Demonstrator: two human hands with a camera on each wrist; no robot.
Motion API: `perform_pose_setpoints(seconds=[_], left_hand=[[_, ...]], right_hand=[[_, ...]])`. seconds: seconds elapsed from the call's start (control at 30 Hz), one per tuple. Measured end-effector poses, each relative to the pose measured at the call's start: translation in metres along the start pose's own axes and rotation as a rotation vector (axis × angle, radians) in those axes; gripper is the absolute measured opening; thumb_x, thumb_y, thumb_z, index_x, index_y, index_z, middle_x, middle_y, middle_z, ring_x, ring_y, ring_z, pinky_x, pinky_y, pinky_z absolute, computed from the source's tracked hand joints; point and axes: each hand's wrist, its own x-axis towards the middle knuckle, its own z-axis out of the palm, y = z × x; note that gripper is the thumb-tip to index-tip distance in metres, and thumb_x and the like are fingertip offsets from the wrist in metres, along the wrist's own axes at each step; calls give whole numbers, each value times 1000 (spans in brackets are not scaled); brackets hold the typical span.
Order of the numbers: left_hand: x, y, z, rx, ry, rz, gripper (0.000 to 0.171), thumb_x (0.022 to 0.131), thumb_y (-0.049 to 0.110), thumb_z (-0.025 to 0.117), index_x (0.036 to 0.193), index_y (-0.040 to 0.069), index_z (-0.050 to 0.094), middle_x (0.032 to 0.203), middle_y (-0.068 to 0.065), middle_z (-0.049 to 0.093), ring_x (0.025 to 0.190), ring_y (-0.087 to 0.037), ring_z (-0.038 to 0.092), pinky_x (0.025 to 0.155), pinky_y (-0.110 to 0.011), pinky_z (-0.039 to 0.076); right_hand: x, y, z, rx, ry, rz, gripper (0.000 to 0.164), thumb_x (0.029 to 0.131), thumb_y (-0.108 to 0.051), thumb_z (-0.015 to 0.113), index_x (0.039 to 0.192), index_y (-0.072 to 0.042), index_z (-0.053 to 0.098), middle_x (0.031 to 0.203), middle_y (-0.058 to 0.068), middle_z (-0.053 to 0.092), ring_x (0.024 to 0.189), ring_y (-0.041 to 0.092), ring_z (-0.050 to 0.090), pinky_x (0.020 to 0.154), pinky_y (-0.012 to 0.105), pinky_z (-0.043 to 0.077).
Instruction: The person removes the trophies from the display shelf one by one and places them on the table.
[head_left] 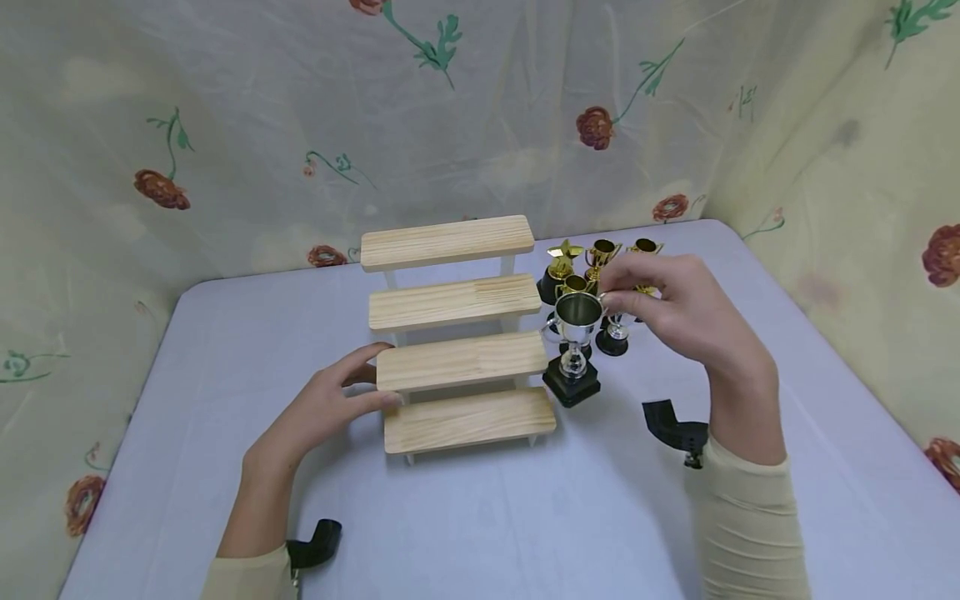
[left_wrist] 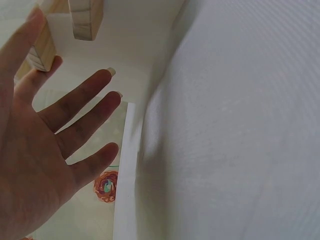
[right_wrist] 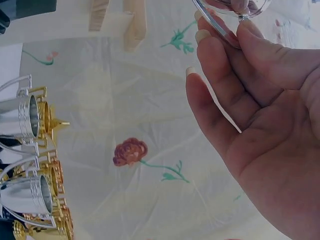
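A four-tier wooden riser stand (head_left: pixel 461 362) with pale boards and white supports stands on the table. My left hand (head_left: pixel 330 404) pinches the left end of its second-lowest board between thumb and index finger; the other fingers spread free in the left wrist view. With thumb and fingertips, my right hand (head_left: pixel 671 308) holds a silver trophy cup (head_left: pixel 576 325) by one handle. The trophy is nearly upright, its square black base beside the right ends of the lower boards. In the right wrist view only part of its silver handle (right_wrist: pixel 217 24) and rim shows.
Behind the right hand, gold trophies, including a star-topped trophy (head_left: pixel 561 265), and silver cups (right_wrist: pixel 25 194) stand grouped right of the riser. A white cloth covers the table (head_left: pixel 465 533). Floral curtains (head_left: pixel 247 125) hang behind and at both sides.
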Motion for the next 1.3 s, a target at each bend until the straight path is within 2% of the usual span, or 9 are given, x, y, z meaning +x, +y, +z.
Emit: perform_pose_setpoints(seconds=[0.33, 0.57, 0.77, 0.93, 1.13, 1.3], left_hand=[[0, 0, 0, 3, -2, 2, 64, 82, 53, 75, 138, 51, 45, 126, 5, 64, 128, -22, 54, 105, -55, 40], [-1, 1, 0, -2, -4, 4, 66, 82, 53, 75, 140, 50, 44, 125, 5, 65, 129, -22, 54, 105, -54, 40], [-1, 0, 0, -8, -5, 12, 64, 82, 53, 76, 138, 51, 45, 124, 7, 65, 126, -20, 55, 103, -52, 41], [0, 0, 0, 3, -3, 15, 62, 82, 53, 75, 137, 52, 45, 125, 6, 64, 127, -21, 55, 103, -53, 41], [0, 1, 1, 8, 1, 11, 61, 82, 54, 75, 136, 52, 46, 125, 7, 64, 127, -22, 55, 103, -53, 42], [-1, 1, 1, 8, 2, 11, 61, 82, 54, 75, 136, 52, 46, 125, 7, 64, 127, -21, 55, 103, -53, 42]], right_hand=[[-4, 9, -10, 11, 21, 19, 14, 86, 3, 71, 87, -11, 70, 87, 5, 68, 81, 3, 60, 79, 13, 44], [-8, 14, -17, 4, 43, 55, 15, 87, 2, 71, 88, -13, 70, 84, -2, 66, 78, 3, 58, 81, 12, 43], [-11, 17, -21, 42, 54, 91, 12, 87, 0, 72, 89, -11, 71, 83, -4, 66, 79, 4, 59, 85, 11, 43], [-11, 23, -23, 44, 64, 90, 11, 88, 2, 71, 90, -9, 72, 83, -2, 67, 77, 4, 62, 82, 11, 45], [-13, 33, -28, 63, 72, 130, 12, 89, 5, 67, 94, -5, 71, 86, 1, 68, 75, 7, 67, 73, 12, 49], [-15, 41, -31, 80, 76, 171, 8, 90, 3, 66, 95, -3, 69, 84, -5, 68, 75, 8, 68, 73, 13, 47]])
